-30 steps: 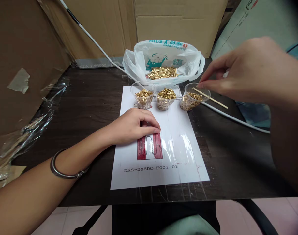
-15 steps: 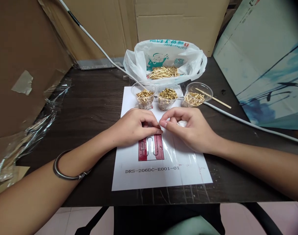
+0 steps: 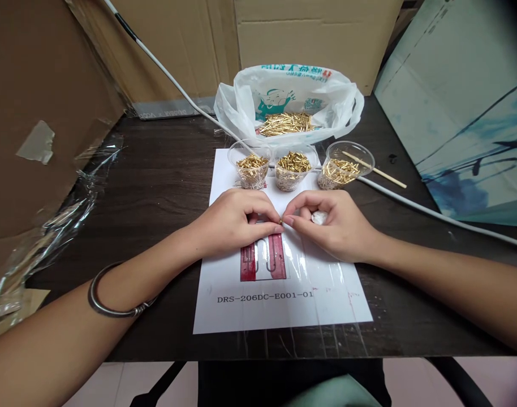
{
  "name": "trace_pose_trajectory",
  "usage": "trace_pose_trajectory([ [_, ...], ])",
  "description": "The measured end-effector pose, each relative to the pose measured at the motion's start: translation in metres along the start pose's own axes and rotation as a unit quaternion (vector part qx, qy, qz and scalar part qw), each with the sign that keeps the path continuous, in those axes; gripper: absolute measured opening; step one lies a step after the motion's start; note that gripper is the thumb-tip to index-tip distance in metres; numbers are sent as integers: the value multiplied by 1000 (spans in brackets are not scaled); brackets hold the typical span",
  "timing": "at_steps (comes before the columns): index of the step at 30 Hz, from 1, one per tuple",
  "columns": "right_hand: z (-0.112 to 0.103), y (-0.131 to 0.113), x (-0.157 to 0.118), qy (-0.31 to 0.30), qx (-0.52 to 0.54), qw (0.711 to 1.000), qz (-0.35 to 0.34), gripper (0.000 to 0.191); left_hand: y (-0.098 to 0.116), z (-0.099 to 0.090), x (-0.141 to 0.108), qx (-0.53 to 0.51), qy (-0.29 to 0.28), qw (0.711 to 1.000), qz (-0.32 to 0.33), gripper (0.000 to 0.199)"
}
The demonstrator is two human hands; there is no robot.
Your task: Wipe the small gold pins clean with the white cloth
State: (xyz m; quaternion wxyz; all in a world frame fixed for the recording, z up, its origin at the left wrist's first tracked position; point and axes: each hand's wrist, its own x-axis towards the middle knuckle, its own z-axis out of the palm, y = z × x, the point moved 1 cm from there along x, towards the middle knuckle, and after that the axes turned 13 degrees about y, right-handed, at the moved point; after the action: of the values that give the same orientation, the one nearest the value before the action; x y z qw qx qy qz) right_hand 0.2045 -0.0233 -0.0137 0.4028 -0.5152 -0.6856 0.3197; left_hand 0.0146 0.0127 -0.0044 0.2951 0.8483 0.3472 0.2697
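Note:
My left hand (image 3: 237, 223) and my right hand (image 3: 337, 226) meet fingertip to fingertip above a white printed sheet (image 3: 258, 314). A tiny golden piece (image 3: 281, 222) shows where the fingertips come together, pinched by both hands; its shape is mostly hidden. Something small and white (image 3: 319, 217) is tucked in the curled fingers of my right hand. Below my left hand a red-and-grey picture (image 3: 265, 263) is printed on the sheet. Just beyond the hands stand a left cup (image 3: 252, 178), a middle cup (image 3: 289, 180) and a right cup (image 3: 335, 180), all clear and holding small golden pieces.
Behind the cups an open white plastic bag (image 3: 343, 116) holds golden pins (image 3: 286, 123). A wooden stick (image 3: 388, 176) leans out of the right cup. A white cable (image 3: 445, 217) crosses the dark table (image 3: 156, 181). Cardboard panels (image 3: 313, 39) enclose the back and left.
My right thumb and fingertips have shifted slightly, and the small golden piece between the hands shows a little differently. The whole view has moved slightly.

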Motion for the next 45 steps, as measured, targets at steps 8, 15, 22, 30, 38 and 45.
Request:
trace_pose_trajectory([
  [8, 1, -3, -1, 0, -36, 999, -27, 8, 0, 0, -1, -5, 2, 1000, 7, 14],
  [15, 0, 0, -2, 2, -37, 998, -55, 13, 0, 0, -1, -11, 9, 1000, 6, 17],
  [22, -5, 6, 0, 10, 16, 990, -142, 37, -2, 2, -2, -19, 17, 1000, 10, 16],
  [30, 1, 4, -1, 49, 9, 996, -80, 19, -2, 1, -1, -23, 26, 999, 12, 14],
  [38, -1, 6, 2, 54, 1, 997, -60, 19, -2, 2, -2, -21, 22, 1000, 3, 15],
  [45, -4, 3, 0, -11, -5, 998, -67, 17, 0, 0, 0, -8, 8, 1000, 4, 16],
])
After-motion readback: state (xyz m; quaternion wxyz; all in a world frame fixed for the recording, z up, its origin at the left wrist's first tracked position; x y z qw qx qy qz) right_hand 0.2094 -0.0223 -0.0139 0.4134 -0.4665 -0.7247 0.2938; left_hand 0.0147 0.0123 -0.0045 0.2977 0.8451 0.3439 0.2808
